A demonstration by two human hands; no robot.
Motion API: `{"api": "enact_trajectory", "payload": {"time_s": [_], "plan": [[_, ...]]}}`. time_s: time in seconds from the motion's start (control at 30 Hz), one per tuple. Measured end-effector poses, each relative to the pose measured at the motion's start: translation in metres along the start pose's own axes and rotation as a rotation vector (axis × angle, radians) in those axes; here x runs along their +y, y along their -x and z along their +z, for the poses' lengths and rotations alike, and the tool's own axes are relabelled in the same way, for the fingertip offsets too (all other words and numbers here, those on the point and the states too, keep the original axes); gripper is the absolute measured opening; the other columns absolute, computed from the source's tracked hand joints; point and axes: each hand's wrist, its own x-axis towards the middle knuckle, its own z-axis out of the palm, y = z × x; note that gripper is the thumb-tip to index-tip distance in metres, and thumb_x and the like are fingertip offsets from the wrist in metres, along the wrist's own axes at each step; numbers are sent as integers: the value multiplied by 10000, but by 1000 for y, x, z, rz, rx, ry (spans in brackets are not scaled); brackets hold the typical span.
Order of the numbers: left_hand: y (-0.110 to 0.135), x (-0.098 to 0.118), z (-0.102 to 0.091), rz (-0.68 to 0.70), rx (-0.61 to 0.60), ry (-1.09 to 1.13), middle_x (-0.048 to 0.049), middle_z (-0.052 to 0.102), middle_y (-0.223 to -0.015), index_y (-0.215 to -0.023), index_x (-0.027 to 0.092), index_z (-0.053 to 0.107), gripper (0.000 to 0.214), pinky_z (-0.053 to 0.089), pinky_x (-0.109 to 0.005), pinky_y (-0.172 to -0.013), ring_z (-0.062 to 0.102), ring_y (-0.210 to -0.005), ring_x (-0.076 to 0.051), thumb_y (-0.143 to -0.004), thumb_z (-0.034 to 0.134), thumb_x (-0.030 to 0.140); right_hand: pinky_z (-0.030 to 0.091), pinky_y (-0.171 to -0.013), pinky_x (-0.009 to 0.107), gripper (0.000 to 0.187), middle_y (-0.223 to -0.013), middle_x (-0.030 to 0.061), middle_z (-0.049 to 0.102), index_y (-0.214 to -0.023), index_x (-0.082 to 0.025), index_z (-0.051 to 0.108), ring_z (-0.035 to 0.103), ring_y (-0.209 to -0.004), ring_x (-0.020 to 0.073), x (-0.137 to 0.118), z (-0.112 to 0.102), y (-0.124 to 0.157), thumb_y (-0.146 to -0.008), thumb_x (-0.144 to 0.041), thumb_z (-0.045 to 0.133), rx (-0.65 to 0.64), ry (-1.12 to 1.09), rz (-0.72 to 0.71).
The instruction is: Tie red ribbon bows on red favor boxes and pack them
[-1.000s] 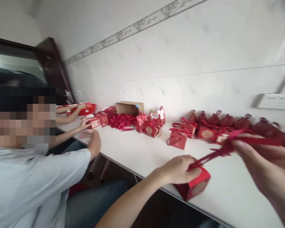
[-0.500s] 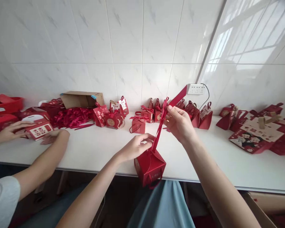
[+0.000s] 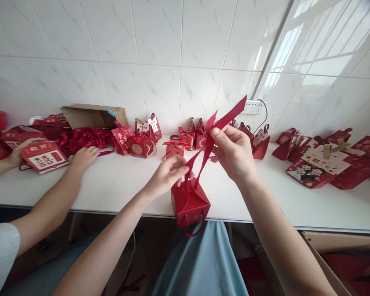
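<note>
A red gift box [image 3: 191,205] with a red cord handle sits at the table's front edge, its curved top flaps folded together. From its top rise the two ends of a red ribbon [image 3: 207,154], which cross higher up. My right hand [image 3: 234,150] pinches the ribbon near its upper ends, with two slanted tips sticking out above the fingers. Lower down and to the left, my left hand [image 3: 169,174] has its fingers closed on the left strand just above the box.
Several finished red boxes [image 3: 175,149] stand along the wall. A heap of red ribbons [image 3: 83,139] spills from a cardboard carton [image 3: 94,115]. At left, a co-worker's hand [image 3: 85,156] rests near the ribbons beside a red-and-white box [image 3: 45,156]. More boxes [image 3: 314,168] crowd the right.
The ribbon strands, close together before, now spread apart into a crossing. My left hand has moved onto one strand. The co-worker's right hand has reached toward the ribbon heap.
</note>
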Motion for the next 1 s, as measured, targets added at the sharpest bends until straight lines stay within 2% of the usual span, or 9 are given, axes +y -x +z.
{"api": "enact_trajectory", "payload": {"time_s": [0.13,0.23,0.37,0.53,0.63,0.77,0.87,1.0], "plan": [[-2,10,1,10,-51,169,16,586,-614,-866,170,509,165,364,-189,-450,556,-574,-103,-831,585,313,488,-611,274,254,-631,-30,556,-635,-224,600,566,-639,133,0,-3,0,-731,-423,727,8,83,-5],[-5,19,4,64,3,224,35,562,-639,-906,183,496,185,336,-177,-443,552,-554,-85,-809,620,280,468,-611,270,255,-648,-21,561,-638,-216,600,562,-656,135,1,-4,1,-743,-417,717,7,92,-1],[-10,33,6,155,64,242,45,549,-666,-846,193,454,221,327,-180,-458,519,-526,-66,-777,655,257,431,-567,250,233,-652,-18,577,-686,-203,630,539,-616,115,3,-2,1,-741,-411,719,3,82,30],[-15,41,7,239,12,193,32,534,-600,-894,172,568,148,339,-187,-472,489,-552,-79,-791,629,260,444,-604,265,262,-672,-8,589,-702,-196,632,549,-653,132,2,3,1,-720,-441,722,-3,101,41],[-15,42,9,308,87,104,-3,598,-701,-933,178,625,150,404,-197,-527,548,-651,-103,-803,615,252,428,-578,254,290,-777,17,620,-649,-192,607,555,-705,145,0,6,2,-706,-452,723,12,177,20],[-12,39,13,420,208,-44,-53,647,-1012,-997,197,651,195,495,-247,-768,600,-928,-157,-813,597,236,407,-555,241,323,-1004,50,630,-603,-183,588,570,-810,165,-2,7,4,-700,-463,717,-6,247,-2],[-12,36,12,451,254,-107,-54,638,-1076,-1044,212,646,229,512,-258,-786,610,-914,-154,-829,575,248,399,-557,238,347,-896,42,635,-596,-181,580,558,-759,152,-4,7,5,-695,-485,715,-47,280,19],[-15,33,5,490,362,-157,-39,646,-983,-1087,233,636,256,518,-244,-750,609,-844,-134,-845,562,266,375,-535,235,388,-658,-6,556,-586,-180,545,482,-604,113,-5,6,7,-663,-511,733,-38,271,78]]}}
